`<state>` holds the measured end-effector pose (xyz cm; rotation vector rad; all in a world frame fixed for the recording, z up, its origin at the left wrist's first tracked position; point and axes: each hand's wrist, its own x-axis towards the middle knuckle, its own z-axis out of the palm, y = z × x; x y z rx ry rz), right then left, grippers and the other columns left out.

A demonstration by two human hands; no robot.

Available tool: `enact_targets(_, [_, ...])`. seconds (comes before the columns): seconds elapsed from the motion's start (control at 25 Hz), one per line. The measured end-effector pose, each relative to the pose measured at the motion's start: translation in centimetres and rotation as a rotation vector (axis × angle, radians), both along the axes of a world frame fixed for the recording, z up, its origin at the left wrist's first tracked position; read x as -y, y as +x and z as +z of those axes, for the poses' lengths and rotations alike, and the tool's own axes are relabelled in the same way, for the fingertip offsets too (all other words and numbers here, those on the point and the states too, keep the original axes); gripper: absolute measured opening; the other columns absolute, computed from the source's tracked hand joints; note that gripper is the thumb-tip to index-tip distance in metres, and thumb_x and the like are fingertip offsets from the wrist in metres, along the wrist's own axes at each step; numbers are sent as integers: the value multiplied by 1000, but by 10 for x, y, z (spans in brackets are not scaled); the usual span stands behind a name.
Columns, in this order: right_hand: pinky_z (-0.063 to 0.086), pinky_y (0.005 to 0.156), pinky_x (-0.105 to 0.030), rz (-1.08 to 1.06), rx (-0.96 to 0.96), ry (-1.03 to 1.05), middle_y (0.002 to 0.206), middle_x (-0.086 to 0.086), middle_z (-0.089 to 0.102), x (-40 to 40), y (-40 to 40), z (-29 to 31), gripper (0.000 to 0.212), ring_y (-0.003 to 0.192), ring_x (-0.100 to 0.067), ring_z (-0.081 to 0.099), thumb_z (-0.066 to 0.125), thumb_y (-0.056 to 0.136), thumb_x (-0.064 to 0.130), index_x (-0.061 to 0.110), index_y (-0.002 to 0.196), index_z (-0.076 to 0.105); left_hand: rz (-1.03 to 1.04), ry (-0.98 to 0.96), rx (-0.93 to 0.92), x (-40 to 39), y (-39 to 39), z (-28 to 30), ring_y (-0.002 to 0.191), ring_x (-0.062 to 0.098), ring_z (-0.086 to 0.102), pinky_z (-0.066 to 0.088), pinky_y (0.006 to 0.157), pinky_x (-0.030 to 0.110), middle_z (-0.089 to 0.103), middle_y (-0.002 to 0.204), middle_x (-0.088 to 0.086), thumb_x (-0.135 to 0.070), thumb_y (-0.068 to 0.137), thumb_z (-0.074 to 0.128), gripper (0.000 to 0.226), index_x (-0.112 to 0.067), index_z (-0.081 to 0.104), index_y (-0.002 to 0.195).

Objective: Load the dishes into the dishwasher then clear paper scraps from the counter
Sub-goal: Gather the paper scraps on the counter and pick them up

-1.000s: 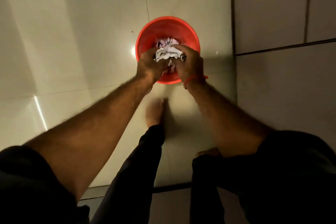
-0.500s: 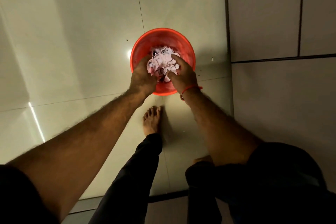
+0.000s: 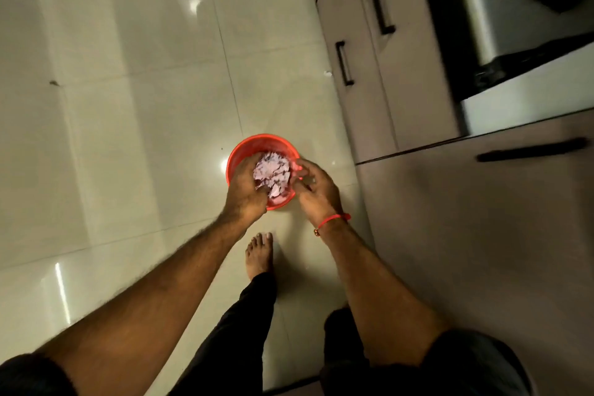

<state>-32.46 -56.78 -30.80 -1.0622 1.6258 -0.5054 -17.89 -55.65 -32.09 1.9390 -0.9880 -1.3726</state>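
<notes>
Both hands reached down over a red bin (image 3: 244, 151) on the tiled floor (image 3: 128, 138); the left hand (image 3: 246, 190) curled its fingers round a wad of paper scraps (image 3: 272, 172) inside the bin; the right hand (image 3: 316, 186) hovered beside it, fingers loosely spread, holding nothing; cabinet doors (image 3: 363, 51) stood to the right.

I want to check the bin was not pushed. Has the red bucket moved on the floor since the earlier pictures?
Cannot tell. The red bucket sits lower in view, but the head camera tilted; it remains right of the floor-tile seam.
</notes>
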Motion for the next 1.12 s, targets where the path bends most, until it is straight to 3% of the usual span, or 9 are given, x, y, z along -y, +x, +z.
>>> enact_targets(0.08, [54, 82, -32, -10, 13, -38, 95, 8, 67, -3, -14, 43, 33, 76, -6, 63, 61, 79, 22, 29, 111, 66, -52, -22, 21, -8, -7, 21, 128, 26, 54, 46, 108, 49, 55, 140, 5, 13, 83, 51, 68, -17, 48, 143])
enact_targets(0.24, [41, 64, -13, -46, 48, -101, 89, 7, 60, -19, -57, 150, 31, 52, 4, 50, 62, 90, 8, 20, 118, 65, -134, -70, 138, -7, -31, 119, 123, 19, 54, 42, 112, 38, 58, 132, 2, 9, 75, 61, 66, -19, 57, 134])
enact_targets(0.44, [41, 66, -14, -80, -35, -244, 86, 14, 61, -53, -120, 252, 25, 57, 1, 52, 63, 92, 20, 23, 116, 67, -327, -247, 162, -28, -87, 233, 79, 10, 57, 44, 80, 9, 59, 107, 1, 3, 82, 72, 49, -21, 62, 124])
enact_targets(0.56, [46, 75, -18, -117, -117, -361, 91, 10, 64, -83, -164, 299, 26, 70, 0, 55, 61, 94, 31, 26, 119, 68, -475, -325, 61, -36, -132, 273, 69, 11, 59, 49, 70, 19, 59, 104, -3, -2, 84, 73, 47, -32, 61, 118])
enact_targets(0.68, [51, 77, -28, -283, -121, -427, 95, 10, 67, -122, -214, 331, 25, 79, -2, 60, 61, 94, 32, 26, 116, 70, -628, -403, -20, -42, -193, 313, 73, 14, 63, 57, 65, 33, 57, 103, -10, -4, 86, 73, 45, -34, 63, 118])
enact_targets(0.8, [47, 71, -29, -485, -118, -452, 86, 14, 67, -155, -263, 346, 24, 72, 0, 57, 60, 89, 41, 34, 109, 71, -770, -472, -73, -52, -255, 343, 77, 7, 61, 54, 61, 24, 56, 106, -14, -3, 85, 72, 46, -33, 63, 119])
enact_targets(0.92, [43, 63, -27, -691, -121, -468, 74, 15, 64, -184, -308, 352, 22, 61, 0, 54, 60, 87, 43, 37, 105, 72, -902, -486, -126, -65, -310, 360, 81, 8, 64, 56, 58, 24, 56, 112, -8, -2, 87, 71, 47, -34, 62, 119])
enact_targets(1.04, [44, 65, -30, -843, -152, -489, 74, 13, 65, -211, -349, 354, 28, 63, -2, 55, 59, 85, 45, 34, 107, 72, -1058, -451, -142, -82, -359, 371, 89, 13, 65, 57, 56, 21, 54, 121, -8, 0, 90, 67, 46, -31, 61, 124])
enact_targets(1.12, [46, 68, -31, -917, -178, -497, 78, 13, 67, -229, -374, 352, 23, 67, -3, 56, 62, 89, 36, 30, 109, 72, -1151, -450, -137, -93, -388, 372, 93, 13, 65, 58, 59, 20, 55, 123, -8, 1, 91, 66, 46, -28, 61, 126])
